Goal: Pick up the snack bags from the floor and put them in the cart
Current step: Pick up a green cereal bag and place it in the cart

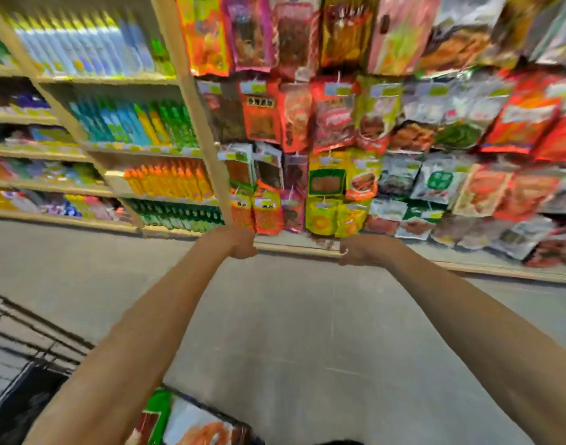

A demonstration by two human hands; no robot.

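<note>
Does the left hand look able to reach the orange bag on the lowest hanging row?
Probably yes: the left hand is stretched out just below the orange bag, with nothing visible between them, though blur hides the depth.

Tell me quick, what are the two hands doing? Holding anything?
Left hand: curled shut, nothing seen in it.
Right hand: too blurry to tell.

The left hand [241,244] and right hand [355,252] are being held out over the floor [291,332], near its far edge below hanging snack packets [323,216]; snack bags [191,422] are being carried in the cart [24,335].
</note>
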